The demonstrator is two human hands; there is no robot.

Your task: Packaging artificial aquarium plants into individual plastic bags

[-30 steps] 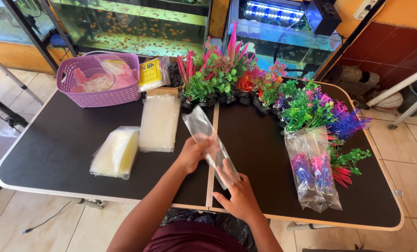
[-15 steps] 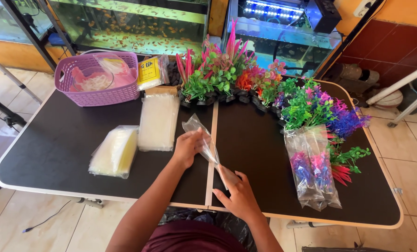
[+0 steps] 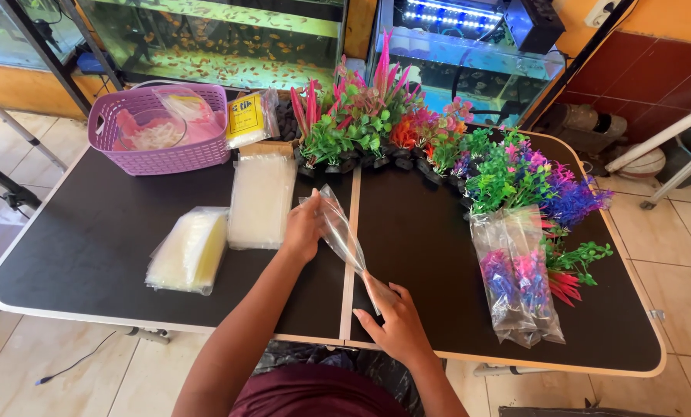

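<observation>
The left hand lay curled over the upper end of a clear bag, thumb and fingers closed on the film near its mouth. The right hand pinched the bag's lower end against the table, fingers bent and closed on the plastic. The bag stretched slantwise between the 2 hands, along the seam at the table's middle, its top lifted a little off the surface.

To do this well, I judged that both ends needed an even, light pull so the film stayed flat and the mouth could be found by the left thumb; too hard a tug would likely crease or tear it.

Going left to right: well left of the left hand lay a pack of bags, and beyond it, at the far corner, a purple basket with plastic inside. Just beside the left hand sat a flat stack of clear bags. Beyond both hands stood a row of plastic plants, red, green and pink, curving round to the right. Well right of the right hand lay 2 bagged plants, with loose purple and green plants above them.

Nothing lay between the hands; only the stack sat close to the left wrist.
</observation>
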